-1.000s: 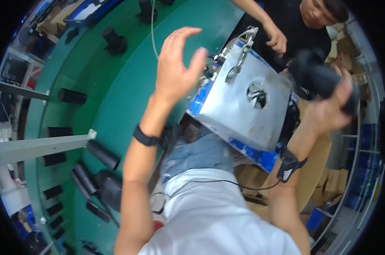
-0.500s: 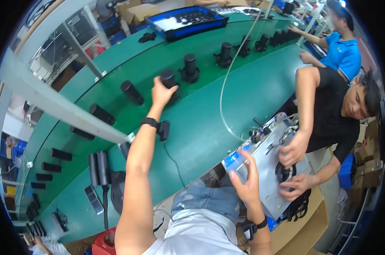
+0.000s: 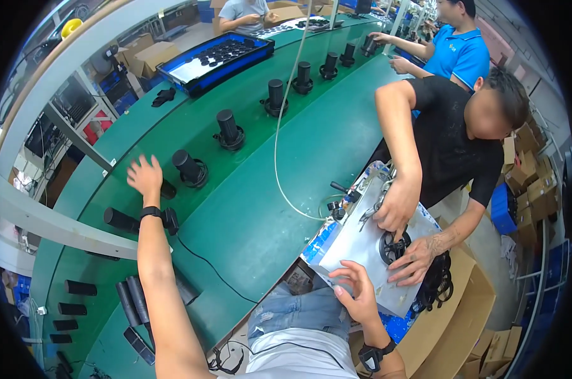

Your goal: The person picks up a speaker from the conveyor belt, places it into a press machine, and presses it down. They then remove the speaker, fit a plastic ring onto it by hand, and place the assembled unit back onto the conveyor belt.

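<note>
We are reaching our left hand out over the green conveyor belt, fingers spread wide and holding nothing, hovering just beside a black cylindrical part that is lying tilted on the belt; whether the fingertips are touching it we cannot tell. More black cylinders of the same kind are standing in a row farther along the belt, and others are lying near our forearm. We are resting our right hand on the near edge of a silvery metal fixture plate, fingers loosely curled over the rim, gripping nothing else. The plate is sitting at the belt's near edge, just above our lap. A co-worker in a black shirt is leaning over the same plate, pressing both hands around a dark round piece mounted on it. A thin white hose is hanging down toward the plate. A blue tray of dark parts is sitting across the belt.
</note>
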`<state>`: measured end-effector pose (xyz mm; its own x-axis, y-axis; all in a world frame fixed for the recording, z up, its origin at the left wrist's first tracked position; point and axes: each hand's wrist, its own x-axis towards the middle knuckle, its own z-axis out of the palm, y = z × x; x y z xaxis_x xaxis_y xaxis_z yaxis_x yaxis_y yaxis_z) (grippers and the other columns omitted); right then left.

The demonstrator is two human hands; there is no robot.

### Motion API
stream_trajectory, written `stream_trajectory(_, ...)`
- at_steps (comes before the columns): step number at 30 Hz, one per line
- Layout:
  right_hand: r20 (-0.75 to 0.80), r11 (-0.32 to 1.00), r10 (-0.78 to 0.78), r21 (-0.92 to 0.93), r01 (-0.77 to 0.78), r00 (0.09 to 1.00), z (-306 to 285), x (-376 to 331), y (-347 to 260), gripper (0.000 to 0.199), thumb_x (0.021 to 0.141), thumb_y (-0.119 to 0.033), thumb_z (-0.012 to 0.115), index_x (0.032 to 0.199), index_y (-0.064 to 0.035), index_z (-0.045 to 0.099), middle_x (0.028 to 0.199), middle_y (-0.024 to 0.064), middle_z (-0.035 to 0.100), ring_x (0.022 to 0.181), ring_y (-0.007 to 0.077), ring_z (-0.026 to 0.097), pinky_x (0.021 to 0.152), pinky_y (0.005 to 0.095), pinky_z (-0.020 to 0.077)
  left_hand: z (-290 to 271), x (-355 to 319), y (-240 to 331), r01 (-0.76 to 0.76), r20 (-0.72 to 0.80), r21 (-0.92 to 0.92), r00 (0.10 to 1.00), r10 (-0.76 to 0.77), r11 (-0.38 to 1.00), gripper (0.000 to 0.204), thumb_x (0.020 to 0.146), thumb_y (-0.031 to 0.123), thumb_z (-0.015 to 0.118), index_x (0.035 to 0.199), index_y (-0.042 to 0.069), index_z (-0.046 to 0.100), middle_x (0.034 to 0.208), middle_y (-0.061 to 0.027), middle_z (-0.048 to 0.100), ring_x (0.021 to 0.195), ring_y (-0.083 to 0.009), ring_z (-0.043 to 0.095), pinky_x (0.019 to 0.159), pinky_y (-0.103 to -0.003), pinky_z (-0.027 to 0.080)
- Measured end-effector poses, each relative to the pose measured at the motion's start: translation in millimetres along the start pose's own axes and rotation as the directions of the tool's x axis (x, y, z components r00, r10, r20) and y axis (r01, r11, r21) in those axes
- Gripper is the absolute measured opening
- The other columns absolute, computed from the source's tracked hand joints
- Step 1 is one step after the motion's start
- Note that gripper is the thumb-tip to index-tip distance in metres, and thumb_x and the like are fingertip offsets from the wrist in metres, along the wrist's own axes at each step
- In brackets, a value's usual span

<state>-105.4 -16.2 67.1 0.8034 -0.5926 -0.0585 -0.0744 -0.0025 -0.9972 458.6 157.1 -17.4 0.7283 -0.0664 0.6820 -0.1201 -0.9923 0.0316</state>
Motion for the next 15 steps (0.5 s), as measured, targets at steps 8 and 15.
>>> stream_trajectory(8,0.028,0.998,-0.053,-0.03,0.054,0.998,1,-13,-1,0.048,0.084,-0.004,0.064,0.128,-0.0009,0.046,0.112,0.0108,0.063,0.104,0.0163,0.06,0.088,0.0306,0.0451,-97,-15,-7,-0.09,0.248,-0.274,0.955,0.161,0.957,0.032,0.079,0.038,0.066,0.095,0.01,0.061,0.091,-0.0124,0.064,0.083,-0.0363,0.065,0.069,-0.047,0.053)
stream_trajectory(15,0.14,0.977,-0.07,0.207,0.04,0.988,20,18,8,0.043,0.087,-0.017,0.066,0.123,-0.0001,0.05,0.107,0.0121,0.065,0.105,0.0209,0.062,0.093,0.0356,0.0469,-295,-126,77,0.219,0.043,-0.976,0.251,0.967,-0.014,0.036,0.075,0.025,0.073,0.104,0.004,0.067,0.094,-0.0095,0.066,0.09,-0.0217,0.063,0.082,-0.034,0.049)
